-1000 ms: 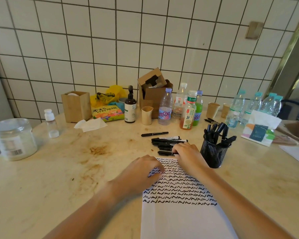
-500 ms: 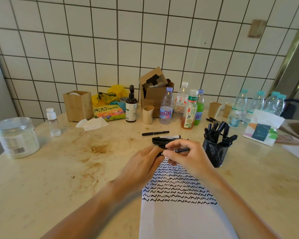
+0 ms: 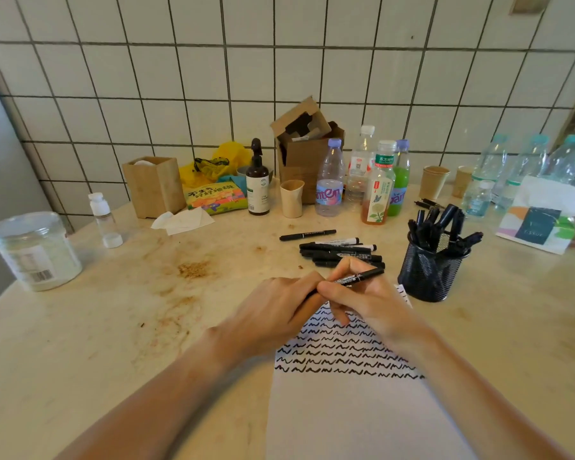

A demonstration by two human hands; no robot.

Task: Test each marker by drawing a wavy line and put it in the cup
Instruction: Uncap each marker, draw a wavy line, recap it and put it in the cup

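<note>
Marker in hand: a slim black marker is held level above the top of the paper, between both hands.
Right hand grip: the right hand is clamped on the marker's barrel, thumb and fingers closed round its middle; the far end sticks out toward the mesh cup.
Left hand grip: the left hand is closed with its fingertips pinched at the marker's near end — probably on the cap, though the cap itself is hidden.
Handling: the marker is judged light, stiff and smooth-sided, so a slip is likely if the cap is pulled without the barrel being held firmly; the barrel's middle is the sound place to hold, the cap end the place to pull.
Mesh cup: a black mesh cup stands just to the right of the hands, on the counter, already crowded with black markers leaning at several angles — little room is left.
Untested pile: a heap of black markers lies just beyond the hands, with one single marker apart behind it.
Paper: its upper part is filled with rows of black wavy lines; the lower part is blank.
Other containers: paper cups, drink bottles and a lidded clear jar of pale contents stand well apart.
</note>
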